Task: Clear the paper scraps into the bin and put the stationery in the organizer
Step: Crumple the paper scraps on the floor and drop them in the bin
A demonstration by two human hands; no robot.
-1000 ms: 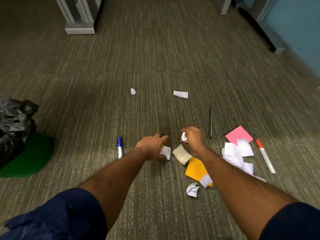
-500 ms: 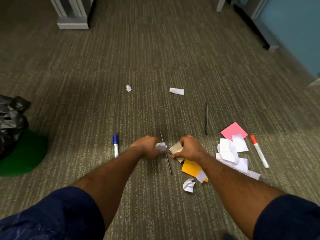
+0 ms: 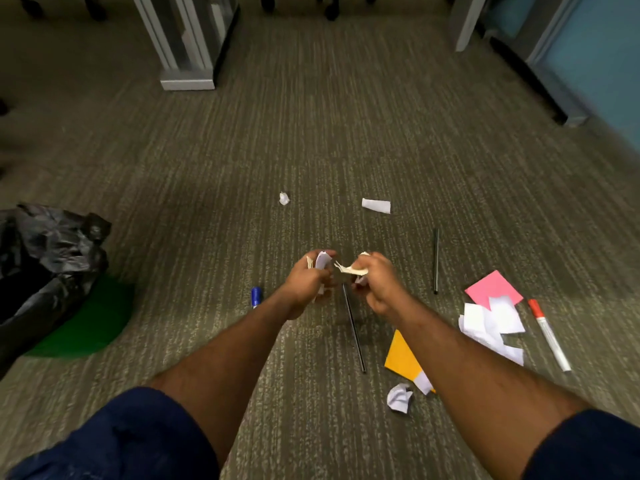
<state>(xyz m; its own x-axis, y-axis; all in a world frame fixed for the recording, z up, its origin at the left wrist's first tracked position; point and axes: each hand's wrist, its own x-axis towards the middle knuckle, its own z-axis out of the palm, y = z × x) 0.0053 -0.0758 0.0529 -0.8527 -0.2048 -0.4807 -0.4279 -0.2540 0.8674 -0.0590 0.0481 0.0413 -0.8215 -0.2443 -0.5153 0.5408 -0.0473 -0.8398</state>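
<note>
Both hands have lifted off the carpet: the left hand [image 3: 309,279] grips a white scrap [image 3: 322,260], the right hand [image 3: 375,283] a beige scrap [image 3: 351,269]; the lined bin [image 3: 45,268] waits far left, more scraps remaining right.

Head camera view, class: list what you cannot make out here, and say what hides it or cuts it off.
1. Blue marker: only its cap end shows; the left forearm covers the rest.
2. Bin: cut off by the left edge; its inside is too dark to read.
3. Scraps in the left hand and right hand: fingers hide how many.
4. Organizer: nowhere in view.
</note>
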